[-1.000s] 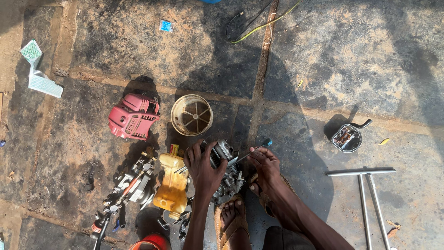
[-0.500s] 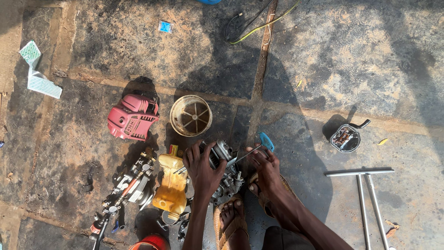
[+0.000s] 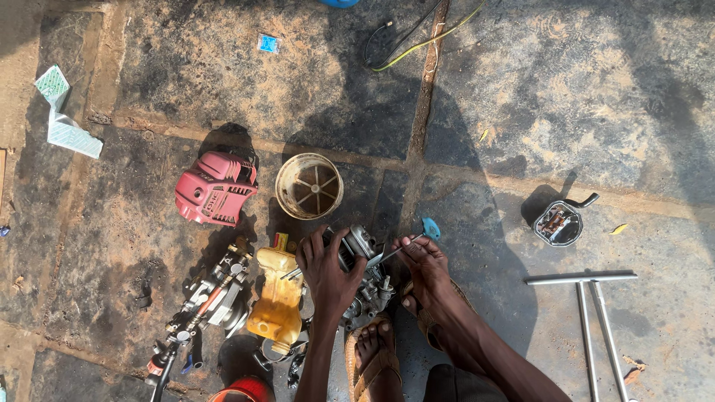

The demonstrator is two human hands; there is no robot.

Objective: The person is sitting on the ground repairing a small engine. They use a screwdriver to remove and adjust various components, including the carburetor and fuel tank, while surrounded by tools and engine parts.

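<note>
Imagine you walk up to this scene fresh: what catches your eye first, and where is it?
At bottom centre, the left hand steadies a small grey engine on the stone floor while the right hand works a blue-handled tool into it. Left of them lie a yellow fuel tank and a pink engine cover.

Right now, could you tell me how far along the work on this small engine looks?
Stripping looks well advanced: the red cover and round cup-shaped housing lie apart on the stone floor. In hand: the left hand steadies the engine block while the right hand holds a blue-handled tool to it. The yellow fuel tank sits beside the block; whether attached, I cannot tell. T-handled wrenches lie unused.
</note>
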